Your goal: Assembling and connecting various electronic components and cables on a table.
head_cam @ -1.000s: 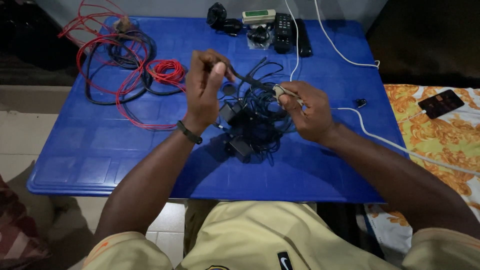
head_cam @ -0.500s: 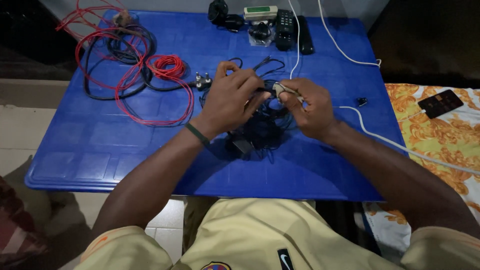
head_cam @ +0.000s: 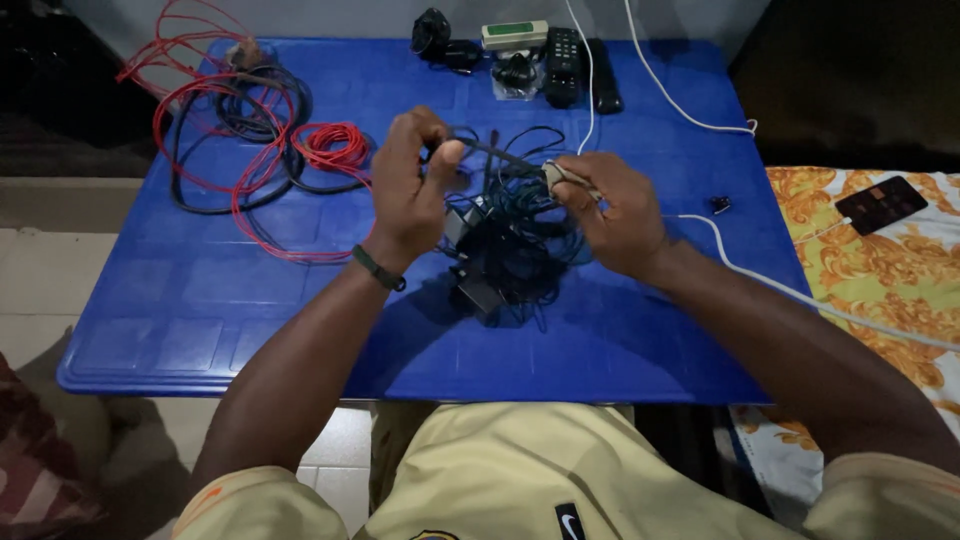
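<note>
A tangle of thin black cables with small black adapters (head_cam: pixel 505 250) lies in the middle of the blue table (head_cam: pixel 250 290). My left hand (head_cam: pixel 410 190) is raised over its left side, fingers pinched on one black cable that runs taut to the right. My right hand (head_cam: pixel 610 210) grips the other end of that cable at a small pale plug piece (head_cam: pixel 556 176) between thumb and forefinger. Both hands hover just above the tangle.
Loops of red and black wire (head_cam: pixel 250 140) lie at the table's back left. Two dark remotes (head_cam: pixel 565 60), a white-and-green box (head_cam: pixel 515 34) and black chargers sit at the back edge. A white cable (head_cam: pixel 740 265) crosses right, toward a phone (head_cam: pixel 882 204) on yellow patterned cloth.
My left hand went right to meet my right hand over the tangle, then drew back left and up, stretching the black cable. My right hand barely moved.
</note>
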